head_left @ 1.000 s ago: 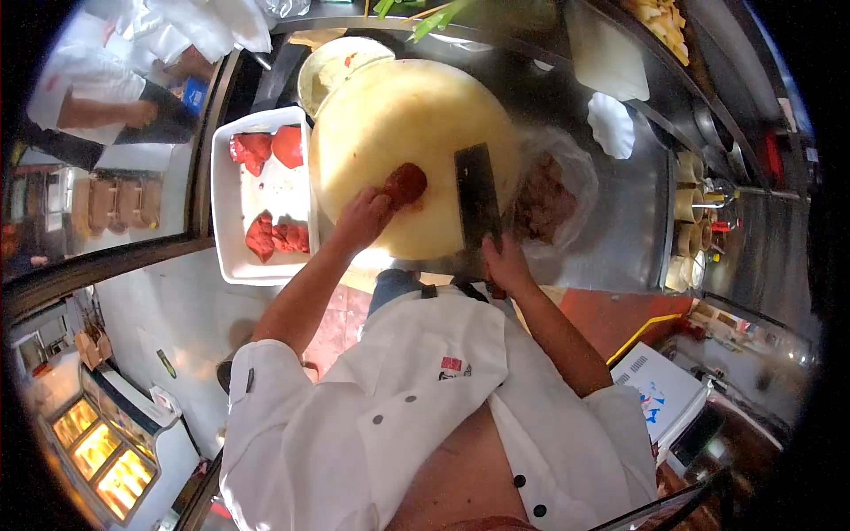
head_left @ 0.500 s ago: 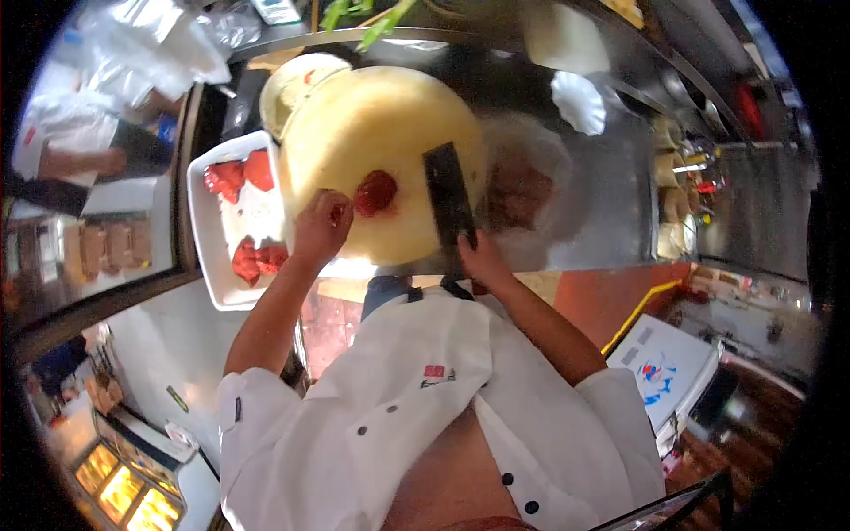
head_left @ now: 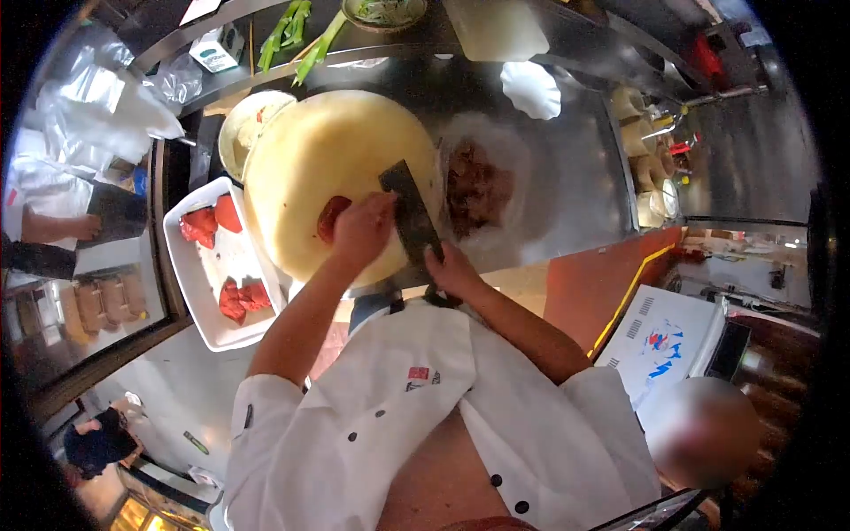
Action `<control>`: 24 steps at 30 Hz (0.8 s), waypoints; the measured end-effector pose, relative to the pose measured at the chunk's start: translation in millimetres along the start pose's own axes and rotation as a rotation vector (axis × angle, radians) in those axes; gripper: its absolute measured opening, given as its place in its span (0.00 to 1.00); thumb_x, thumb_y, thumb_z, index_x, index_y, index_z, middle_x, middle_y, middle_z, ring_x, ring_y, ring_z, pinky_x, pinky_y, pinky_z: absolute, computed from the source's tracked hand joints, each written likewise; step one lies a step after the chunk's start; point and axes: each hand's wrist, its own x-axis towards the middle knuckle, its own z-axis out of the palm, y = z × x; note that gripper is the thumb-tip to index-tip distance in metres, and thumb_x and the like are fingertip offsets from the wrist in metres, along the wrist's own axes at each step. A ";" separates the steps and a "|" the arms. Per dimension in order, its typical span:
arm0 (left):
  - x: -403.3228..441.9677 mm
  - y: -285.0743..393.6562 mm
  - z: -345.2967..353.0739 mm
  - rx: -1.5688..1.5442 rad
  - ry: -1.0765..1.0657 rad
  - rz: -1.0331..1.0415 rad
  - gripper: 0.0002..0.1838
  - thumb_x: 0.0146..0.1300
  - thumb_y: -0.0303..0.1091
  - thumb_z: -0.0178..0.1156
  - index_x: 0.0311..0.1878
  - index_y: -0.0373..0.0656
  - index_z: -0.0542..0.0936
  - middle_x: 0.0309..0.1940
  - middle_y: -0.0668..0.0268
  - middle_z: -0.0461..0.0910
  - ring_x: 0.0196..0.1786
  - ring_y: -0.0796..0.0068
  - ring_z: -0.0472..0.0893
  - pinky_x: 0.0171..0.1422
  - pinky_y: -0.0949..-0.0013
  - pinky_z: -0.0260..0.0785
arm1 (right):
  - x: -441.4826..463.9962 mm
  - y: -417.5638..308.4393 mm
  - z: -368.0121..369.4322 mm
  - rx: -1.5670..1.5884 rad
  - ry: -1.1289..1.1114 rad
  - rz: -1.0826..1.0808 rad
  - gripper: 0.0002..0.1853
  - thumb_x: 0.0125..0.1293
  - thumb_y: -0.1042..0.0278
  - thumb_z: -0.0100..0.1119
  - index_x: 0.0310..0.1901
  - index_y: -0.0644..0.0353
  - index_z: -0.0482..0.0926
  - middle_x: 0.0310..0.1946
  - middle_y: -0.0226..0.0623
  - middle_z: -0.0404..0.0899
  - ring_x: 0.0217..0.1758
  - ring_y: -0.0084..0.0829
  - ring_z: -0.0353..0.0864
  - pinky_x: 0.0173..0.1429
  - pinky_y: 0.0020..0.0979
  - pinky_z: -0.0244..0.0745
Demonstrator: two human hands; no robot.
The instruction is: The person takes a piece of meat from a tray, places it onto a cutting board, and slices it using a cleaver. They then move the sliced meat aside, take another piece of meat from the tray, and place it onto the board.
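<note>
A dark, broad-bladed cleaver (head_left: 409,208) is in my right hand (head_left: 450,268), gripped by its handle at the near edge of the round yellowish chopping board (head_left: 336,133). Drawn together, the fingers of my left hand (head_left: 366,228) are at the left face of the blade; whether they pinch anything is hidden. Just left of that hand a red piece of meat (head_left: 331,217) lies on the board, partly covered by the hand. More red meat pieces (head_left: 245,299) lie in the white tray (head_left: 221,320) at the left.
Right of the board, dark reddish pieces (head_left: 478,186) lie in a clear plastic-lined container. A white scalloped dish (head_left: 531,90) stands behind it. Green stalks (head_left: 320,49) rest on the back shelf. A small tub (head_left: 237,142) touches the board's far left. Other people appear at the left and lower right.
My left hand has moved right, from beside the meat to the cleaver's blade. The cleaver now tilts more, its far end pointing further left. The whole view has shifted.
</note>
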 end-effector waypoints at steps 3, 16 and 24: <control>-17.4 -75.2 6.4 0.123 0.213 0.092 0.21 0.65 0.31 0.65 0.61 0.42 0.79 0.60 0.53 0.79 0.63 0.48 0.78 0.65 0.52 0.75 | -4.5 14.8 0.2 -0.052 0.097 -0.222 0.22 0.76 0.51 0.56 0.54 0.66 0.78 0.45 0.57 0.85 0.47 0.55 0.85 0.52 0.47 0.78; -48.3 -118.0 18.2 0.211 0.424 0.095 0.25 0.60 0.38 0.72 0.60 0.42 0.81 0.64 0.56 0.78 0.68 0.48 0.75 0.70 0.51 0.72 | -3.3 -48.4 -39.4 -0.323 -0.059 -0.232 0.23 0.76 0.55 0.53 0.58 0.70 0.76 0.32 0.57 0.83 0.39 0.59 0.84 0.48 0.57 0.81; -23.7 -162.1 26.9 0.312 0.360 0.376 0.19 0.61 0.33 0.65 0.56 0.41 0.82 0.61 0.54 0.79 0.66 0.46 0.76 0.70 0.50 0.71 | 21.5 -92.7 -28.7 -0.560 0.010 -0.458 0.13 0.80 0.58 0.51 0.46 0.62 0.75 0.31 0.58 0.82 0.35 0.61 0.83 0.39 0.58 0.76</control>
